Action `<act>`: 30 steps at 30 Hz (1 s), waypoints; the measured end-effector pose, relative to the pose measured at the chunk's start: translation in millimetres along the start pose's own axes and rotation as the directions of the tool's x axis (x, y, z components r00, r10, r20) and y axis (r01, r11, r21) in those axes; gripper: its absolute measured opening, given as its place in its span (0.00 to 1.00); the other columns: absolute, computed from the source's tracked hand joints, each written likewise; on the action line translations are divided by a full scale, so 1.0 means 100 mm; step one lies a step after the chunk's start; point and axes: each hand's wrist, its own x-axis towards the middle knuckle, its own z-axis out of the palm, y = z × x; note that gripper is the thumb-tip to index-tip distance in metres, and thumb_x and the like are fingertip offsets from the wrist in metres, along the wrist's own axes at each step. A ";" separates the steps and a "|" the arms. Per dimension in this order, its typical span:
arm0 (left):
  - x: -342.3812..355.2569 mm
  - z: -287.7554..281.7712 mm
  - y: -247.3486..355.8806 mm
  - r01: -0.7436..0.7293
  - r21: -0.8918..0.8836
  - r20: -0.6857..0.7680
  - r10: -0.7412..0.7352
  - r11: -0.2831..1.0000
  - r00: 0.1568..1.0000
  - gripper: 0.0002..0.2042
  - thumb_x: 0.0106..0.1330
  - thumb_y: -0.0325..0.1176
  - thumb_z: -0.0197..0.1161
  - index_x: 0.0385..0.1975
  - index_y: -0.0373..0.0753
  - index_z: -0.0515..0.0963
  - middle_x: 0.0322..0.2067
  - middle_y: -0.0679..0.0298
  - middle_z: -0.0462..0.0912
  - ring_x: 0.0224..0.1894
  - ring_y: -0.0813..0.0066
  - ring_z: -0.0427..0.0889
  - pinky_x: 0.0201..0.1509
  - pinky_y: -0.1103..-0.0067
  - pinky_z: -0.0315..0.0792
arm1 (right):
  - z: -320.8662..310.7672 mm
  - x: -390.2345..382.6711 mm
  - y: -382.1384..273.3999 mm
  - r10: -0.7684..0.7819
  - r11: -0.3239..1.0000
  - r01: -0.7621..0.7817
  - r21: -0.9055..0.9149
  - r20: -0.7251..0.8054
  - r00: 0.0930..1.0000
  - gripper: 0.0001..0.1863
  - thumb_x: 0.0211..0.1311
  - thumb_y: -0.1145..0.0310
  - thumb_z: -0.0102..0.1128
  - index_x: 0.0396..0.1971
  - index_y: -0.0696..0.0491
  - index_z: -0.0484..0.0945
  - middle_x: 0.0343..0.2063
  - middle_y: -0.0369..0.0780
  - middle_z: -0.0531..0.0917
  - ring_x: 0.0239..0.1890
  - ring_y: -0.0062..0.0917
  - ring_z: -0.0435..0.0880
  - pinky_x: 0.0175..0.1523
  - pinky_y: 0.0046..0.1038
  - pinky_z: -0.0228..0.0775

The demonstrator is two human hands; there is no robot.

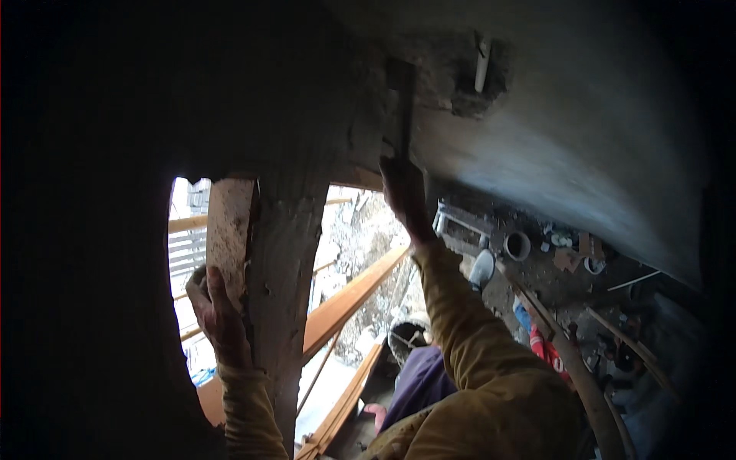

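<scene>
The left hand is wrapped around the edge of an upright wooden post by the bright opening. The right hand is closed on a dark hammer, raised against the rough plaster wall just left of a broken hole with a white pipe. A glancing blow could slip onto the pipe or drop rubble below. No labels are readable; a red package lies on the cluttered ground.
</scene>
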 end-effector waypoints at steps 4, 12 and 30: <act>0.01 0.03 -0.01 -0.026 0.010 -0.029 0.026 1.000 0.999 0.32 0.70 0.58 0.52 0.53 0.29 0.69 0.47 0.50 0.74 0.51 0.61 0.73 0.59 0.68 0.65 | 0.14 -0.06 0.05 -0.357 0.921 0.388 0.029 -0.334 0.872 0.17 0.66 0.60 0.59 0.22 0.56 0.73 0.15 0.40 0.75 0.20 0.28 0.75 0.29 0.32 0.66; -0.04 0.02 0.06 -0.030 0.056 -0.034 0.032 0.998 0.999 0.31 0.70 0.57 0.52 0.52 0.29 0.68 0.46 0.52 0.75 0.50 0.62 0.74 0.59 0.69 0.65 | 0.04 0.19 -0.11 0.307 0.925 -0.338 0.175 0.181 0.934 0.17 0.66 0.60 0.59 0.19 0.48 0.68 0.09 0.26 0.62 0.08 0.14 0.62 0.14 0.25 0.52; -0.02 0.02 -0.01 -0.026 -0.079 -0.002 0.025 0.997 1.000 0.29 0.71 0.54 0.53 0.55 0.30 0.67 0.49 0.53 0.73 0.53 0.65 0.72 0.60 0.72 0.66 | -0.04 -0.03 0.05 -0.073 0.979 0.097 0.182 -0.136 0.988 0.16 0.65 0.61 0.60 0.22 0.56 0.72 0.14 0.40 0.72 0.17 0.25 0.73 0.24 0.31 0.61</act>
